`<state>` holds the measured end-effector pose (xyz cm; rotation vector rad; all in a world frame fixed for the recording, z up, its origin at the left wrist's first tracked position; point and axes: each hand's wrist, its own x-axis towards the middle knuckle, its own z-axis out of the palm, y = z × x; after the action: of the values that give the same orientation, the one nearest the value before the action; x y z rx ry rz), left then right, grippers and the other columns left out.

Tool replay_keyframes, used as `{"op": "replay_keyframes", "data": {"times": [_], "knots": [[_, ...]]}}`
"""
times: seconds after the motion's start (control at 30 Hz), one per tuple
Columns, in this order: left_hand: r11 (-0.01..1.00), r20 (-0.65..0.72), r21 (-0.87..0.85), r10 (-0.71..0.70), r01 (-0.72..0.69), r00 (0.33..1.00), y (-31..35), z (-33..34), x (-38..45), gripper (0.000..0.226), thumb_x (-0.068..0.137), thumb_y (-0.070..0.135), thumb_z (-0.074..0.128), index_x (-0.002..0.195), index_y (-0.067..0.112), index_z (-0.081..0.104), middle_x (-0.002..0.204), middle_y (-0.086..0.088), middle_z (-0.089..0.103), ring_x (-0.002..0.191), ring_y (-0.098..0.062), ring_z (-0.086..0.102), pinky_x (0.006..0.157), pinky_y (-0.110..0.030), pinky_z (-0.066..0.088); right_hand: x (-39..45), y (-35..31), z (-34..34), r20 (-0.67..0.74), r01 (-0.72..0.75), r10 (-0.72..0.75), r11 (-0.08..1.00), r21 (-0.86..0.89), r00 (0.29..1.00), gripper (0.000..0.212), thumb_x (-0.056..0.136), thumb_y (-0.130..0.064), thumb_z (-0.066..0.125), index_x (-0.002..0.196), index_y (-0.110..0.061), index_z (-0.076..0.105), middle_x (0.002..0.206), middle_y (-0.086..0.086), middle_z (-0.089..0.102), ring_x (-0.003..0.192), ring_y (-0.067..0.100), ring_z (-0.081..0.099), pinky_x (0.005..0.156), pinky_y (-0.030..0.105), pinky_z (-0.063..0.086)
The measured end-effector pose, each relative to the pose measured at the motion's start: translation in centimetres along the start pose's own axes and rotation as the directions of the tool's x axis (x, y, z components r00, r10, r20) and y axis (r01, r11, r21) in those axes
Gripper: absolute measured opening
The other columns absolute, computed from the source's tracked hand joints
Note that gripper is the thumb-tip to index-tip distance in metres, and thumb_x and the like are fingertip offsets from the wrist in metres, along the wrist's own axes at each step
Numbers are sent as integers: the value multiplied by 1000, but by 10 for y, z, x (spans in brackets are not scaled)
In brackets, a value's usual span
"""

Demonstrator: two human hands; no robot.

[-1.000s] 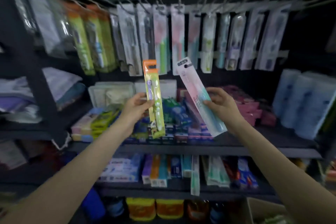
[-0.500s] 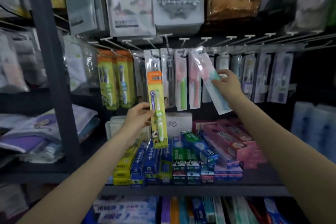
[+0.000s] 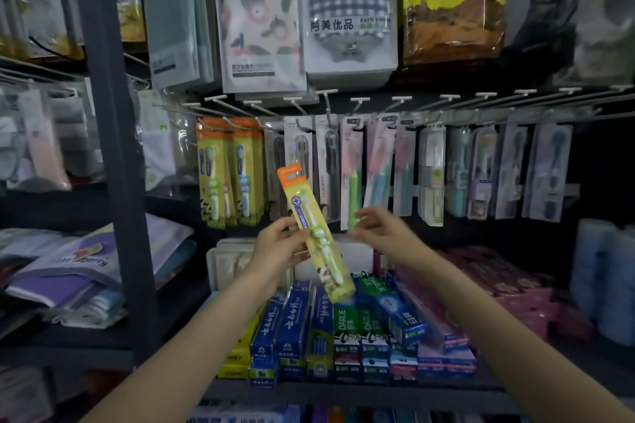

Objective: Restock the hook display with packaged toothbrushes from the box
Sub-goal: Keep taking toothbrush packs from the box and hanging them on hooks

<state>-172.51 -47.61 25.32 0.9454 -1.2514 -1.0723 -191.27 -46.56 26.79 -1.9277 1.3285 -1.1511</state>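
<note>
Toothbrush pack: yellow-green blister card with orange header (image 3: pixel 314 233), tilted, gripped by left hand (image 3: pixel 278 247).
Right hand (image 3: pixel 381 230): blurred, fingers loosely spread, nothing held.
Hook display (image 3: pixel 378 101): hung with packs.

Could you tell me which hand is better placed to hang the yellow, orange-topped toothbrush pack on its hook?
Left. The left hand already grips the yellow, orange-topped toothbrush pack, just below the matching yellow packs hanging on hooks. The right hand holds nothing.
</note>
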Motion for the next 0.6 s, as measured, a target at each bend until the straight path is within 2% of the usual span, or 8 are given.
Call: {"op": "replay_keyframes", "data": {"times": [0.03, 0.07, 0.17, 0.23, 0.33, 0.47, 0.53, 0.6], "knots": [[1000, 3, -28, 2, -2, 1000, 0, 4, -1, 17, 89, 6, 58, 105, 8, 59, 98, -11, 67, 78, -17, 66, 62, -20, 56, -2, 1, 10, 119, -3, 0, 1000, 26, 993, 42, 84, -26, 65, 121, -18, 47, 112, -2, 57, 101, 15, 60, 80, 24, 53], [999, 1, -46, 9, -9, 1000, 0, 6, -1, 18, 89, 5, 57, 107, 7, 58, 99, -12, 67, 80, -18, 67, 63, -20, 57, -3, 2, 19, 167, -1, -7, 999, 45, 986, 41, 83, -21, 67, 118, -20, 47, 113, -1, 59, 94, 12, 62, 77, 24, 55], [999, -17, -28, 38, -38, 999, 1, 6, -2, 21, 90, 5, 56, 110, 10, 54, 101, -12, 66, 84, -20, 68, 64, -21, 57, 3, 4, 32, 13, 42, -42, 999, 29, 999, 38, 83, -6, 66, 115, -19, 49, 103, 4, 63, 68, 6, 61, 56, 19, 53], [999, -41, 15, 44, -43, 998, 1, -3, -2, 22, 90, 5, 55, 109, 14, 51, 99, -9, 66, 83, -20, 68, 66, -23, 55, 10, 4, 27, -95, 22, -24, 999, -26, 995, 42, 85, -5, 62, 123, -17, 48, 105, 7, 64, 61, 8, 59, 50, 18, 49], [998, -121, 55, 36, -29, 992, -3, -25, -1, 23, 91, 0, 50, 111, 13, 49, 95, -6, 65, 80, -18, 65, 69, -26, 51, 19, -1, 19, -103, 52, -71, 982, -180, 992, 47, 85, -9, 63, 129, -20, 49, 115, 8, 62, 68, 13, 60, 51, 17, 48], [1000, -198, 24, -13, 19, 980, -10, -53, -1, 19, 92, -3, 47, 105, 10, 50, 92, -9, 63, 72, -19, 62, 58, -23, 46, 31, -30, 29, -41, 163, -185, 937, -310, 982, 48, 86, -13, 63, 132, -21, 49, 110, 0, 59, 71, 5, 56, 48, 4, 41], [1000, -218, 10, -20, 23, 976, -12, -67, -5, 16, 92, -4, 47, 104, 7, 49, 87, -11, 62, 68, -20, 60, 50, -20, 48, 43, -46, 41, -41, 195, -220, 923, -333, 975, 49, 86, -14, 63, 133, -20, 49, 114, 1, 60, 87, 11, 58, 61, 7, 42], [999, -234, 25, -33, 40, 972, -14, -81, -11, 18, 91, -3, 50, 107, 5, 49, 83, -11, 62, 65, -20, 60, 53, -22, 48, 57, -62, 54, -66, 208, -246, 912, -355, 967, 49, 85, -16, 64, 132, -19, 50, 123, 4, 60, 106, 20, 57, 80, 22, 43]]}}
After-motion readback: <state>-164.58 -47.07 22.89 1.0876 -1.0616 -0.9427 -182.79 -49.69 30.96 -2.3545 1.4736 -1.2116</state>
